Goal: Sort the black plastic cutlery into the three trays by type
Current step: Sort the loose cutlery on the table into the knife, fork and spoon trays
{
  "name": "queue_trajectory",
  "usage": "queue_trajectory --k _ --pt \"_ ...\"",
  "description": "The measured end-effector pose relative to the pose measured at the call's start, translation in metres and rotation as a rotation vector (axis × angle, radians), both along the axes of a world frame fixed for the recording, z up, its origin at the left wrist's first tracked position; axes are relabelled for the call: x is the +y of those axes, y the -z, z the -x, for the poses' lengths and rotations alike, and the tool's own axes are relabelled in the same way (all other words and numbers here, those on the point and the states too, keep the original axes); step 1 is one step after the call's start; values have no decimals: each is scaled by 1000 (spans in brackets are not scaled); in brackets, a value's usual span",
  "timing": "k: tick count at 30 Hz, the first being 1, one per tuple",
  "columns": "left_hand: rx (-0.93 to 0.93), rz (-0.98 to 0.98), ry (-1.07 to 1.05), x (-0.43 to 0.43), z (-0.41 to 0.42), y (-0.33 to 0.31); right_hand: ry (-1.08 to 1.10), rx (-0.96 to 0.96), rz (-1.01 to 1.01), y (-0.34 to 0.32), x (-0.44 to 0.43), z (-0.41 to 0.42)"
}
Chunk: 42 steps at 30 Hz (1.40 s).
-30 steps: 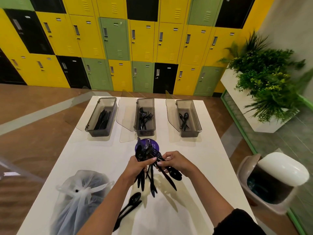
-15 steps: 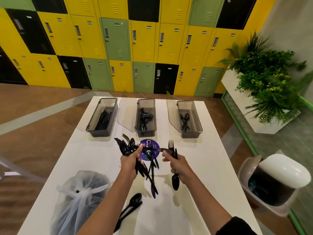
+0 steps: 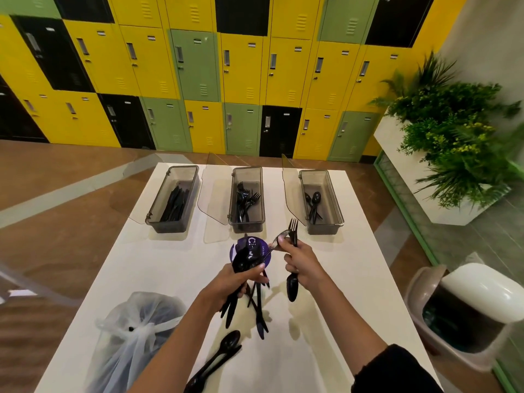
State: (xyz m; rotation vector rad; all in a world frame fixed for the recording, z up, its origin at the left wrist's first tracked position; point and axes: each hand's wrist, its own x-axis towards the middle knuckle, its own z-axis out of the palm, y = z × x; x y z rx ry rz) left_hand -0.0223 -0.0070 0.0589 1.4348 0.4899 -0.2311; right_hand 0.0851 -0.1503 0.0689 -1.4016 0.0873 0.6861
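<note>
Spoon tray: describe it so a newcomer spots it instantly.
On the white table, three smoky trays stand in a row at the far end. The spoon tray is the rightmost, nearest the planter; unlike the knife tray and fork tray, it holds only a few spoons.

Both forearms stretched forward — left hand (image 3: 241, 282) fisted round a cutlery bundle (image 3: 258, 316), right hand (image 3: 301, 262) just beside it, gripping fork (image 3: 293, 226) and spoon (image 3: 292, 288)

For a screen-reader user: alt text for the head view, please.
A person's left hand grips a bundle of black cutlery while the right hand holds a fork and a spoon, over a white table with three partly filled trays.
</note>
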Motion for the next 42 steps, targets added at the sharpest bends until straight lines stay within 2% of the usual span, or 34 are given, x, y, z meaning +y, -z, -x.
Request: queue_trajectory --k 2,5,8,11,14,17,20,25,28,32,36,42 --pt "7 7 -6 -3 -3 -1 -67 -8 11 -6 5 -1" --pt "23 77 -135 -7 -10 4 -166 -24 78 -14 13 -2" --pt "-12 103 -261 -6 -19 10 -235 52 20 -20 18 -3" --pt "-54 97 -302 0 -25 12 -279 47 11 -20 21 -3" --pt "-82 104 -276 -1 -29 12 -195 23 -18 -17 28 -7" --pt "-90 82 -233 -5 -33 11 -35 66 -136 -11 36 -16" --pt "-87 50 -210 -4 -35 10 -30 78 -188 -7 42 -24" --pt "-128 94 -209 7 -36 5 -124 -50 40 -1 62 -31" --pt "-136 56 -210 17 -36 5 -173 -53 99 2 75 -33" --pt "-121 64 -244 35 -36 6 -244 -149 147 -4 96 -47" --pt "-66 61 -301 57 -36 15 -180 -115 132 -11 124 -82" --pt "-50 57 -341 75 -35 21 -202 -100 308 -3 153 -119"
